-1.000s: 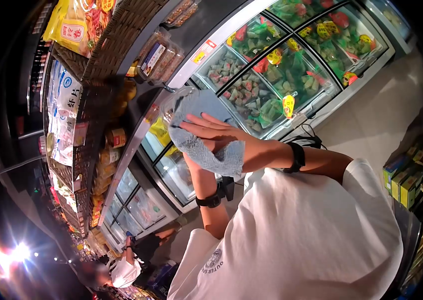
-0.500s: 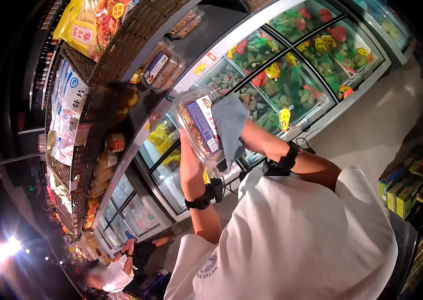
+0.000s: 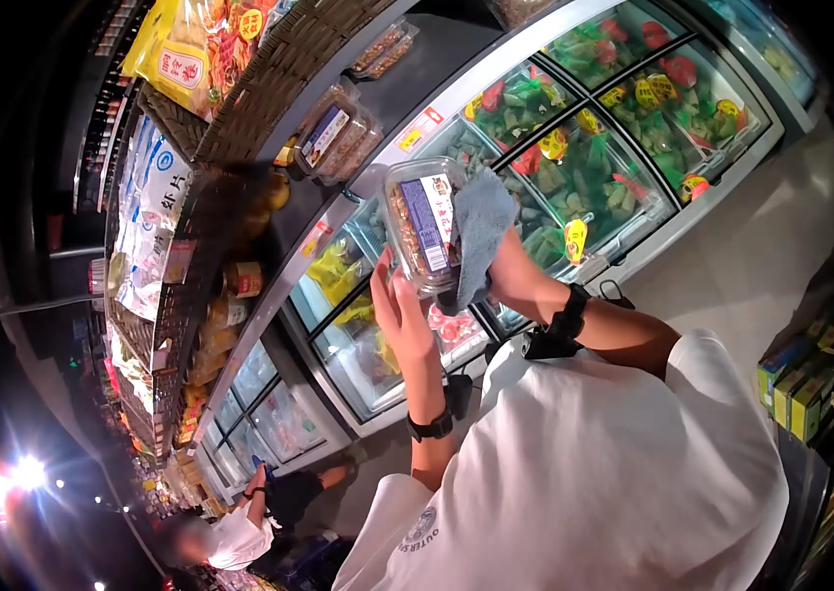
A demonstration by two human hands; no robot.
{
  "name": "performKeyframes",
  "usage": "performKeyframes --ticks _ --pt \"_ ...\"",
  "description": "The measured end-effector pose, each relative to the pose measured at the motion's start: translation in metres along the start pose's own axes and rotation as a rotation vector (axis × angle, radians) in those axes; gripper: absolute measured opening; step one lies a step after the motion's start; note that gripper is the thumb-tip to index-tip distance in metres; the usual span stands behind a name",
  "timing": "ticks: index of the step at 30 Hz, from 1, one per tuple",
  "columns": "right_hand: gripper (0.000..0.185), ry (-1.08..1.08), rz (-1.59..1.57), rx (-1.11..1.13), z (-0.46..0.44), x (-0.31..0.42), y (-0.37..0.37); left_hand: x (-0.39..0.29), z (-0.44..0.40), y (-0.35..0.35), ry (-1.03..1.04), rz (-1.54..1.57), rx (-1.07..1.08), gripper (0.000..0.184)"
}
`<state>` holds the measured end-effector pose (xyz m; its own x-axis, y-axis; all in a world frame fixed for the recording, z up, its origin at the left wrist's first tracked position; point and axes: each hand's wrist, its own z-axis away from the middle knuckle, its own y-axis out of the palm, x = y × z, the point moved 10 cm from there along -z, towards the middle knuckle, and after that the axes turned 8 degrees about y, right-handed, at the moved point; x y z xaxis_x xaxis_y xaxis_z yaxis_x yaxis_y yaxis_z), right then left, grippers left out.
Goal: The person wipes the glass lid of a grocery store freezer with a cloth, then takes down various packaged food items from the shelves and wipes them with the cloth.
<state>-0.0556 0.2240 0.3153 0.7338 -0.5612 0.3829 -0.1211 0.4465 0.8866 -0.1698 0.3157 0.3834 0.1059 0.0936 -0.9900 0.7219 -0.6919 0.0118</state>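
A clear plastic box of nuts or snack pieces (image 3: 405, 209), with a purple and white label, is tilted up in front of me. My right hand (image 3: 513, 274) grips a grey-blue cloth (image 3: 484, 225), which lies against the box's right side. The cloth hides some of those fingers and part of the label. My left hand (image 3: 403, 313) is at the box's lower left edge, fingers stretched and apart. Its fingertips touch or nearly touch the plastic; its thumb is hidden.
Glass-topped freezers (image 3: 584, 177) hold green and red bags. Similar snack boxes (image 3: 338, 138) stand on the dark shelf above. Wicker baskets (image 3: 284, 74) hold bagged food. Small cartons (image 3: 806, 384) are at right. Another person (image 3: 239, 537) is at lower left.
The box and cloth have shifted slightly right and up in view. My left hand has come from behind the box to its lower edge, its fingers now showing.
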Motion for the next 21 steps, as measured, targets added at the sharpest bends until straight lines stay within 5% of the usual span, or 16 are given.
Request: performKeyframes --ticks 2,6,10,12,17,20,21 --pt "0.017 -0.075 0.086 -0.061 0.002 0.012 -0.005 0.023 0.009 -0.001 0.021 0.071 0.01 0.062" --pt "0.016 -0.237 0.094 -0.031 0.003 0.017 -0.007 0.054 0.008 0.009 -0.245 0.25 -0.06 0.055" --pt "0.019 -0.196 0.044 0.143 0.004 0.015 0.01 0.014 -0.032 -0.007 0.062 0.005 -0.031 0.033" --pt "0.017 -0.239 0.111 0.104 0.007 0.024 0.005 0.011 -0.051 -0.015 -0.054 -0.021 0.075 0.029" --pt "0.017 -0.322 0.713 -0.005 0.003 0.046 -0.021 -0.024 -0.137 -0.024 0.07 0.071 0.111 0.018" --pt "0.027 -0.36 0.557 0.003 0.001 0.045 -0.04 -0.041 -0.188 -0.044 0.284 -0.393 0.097 0.03" --pt "0.03 -0.439 0.733 -0.014 0.0 0.048 -0.043 -0.039 -0.207 -0.049 0.348 -0.454 0.106 0.033"
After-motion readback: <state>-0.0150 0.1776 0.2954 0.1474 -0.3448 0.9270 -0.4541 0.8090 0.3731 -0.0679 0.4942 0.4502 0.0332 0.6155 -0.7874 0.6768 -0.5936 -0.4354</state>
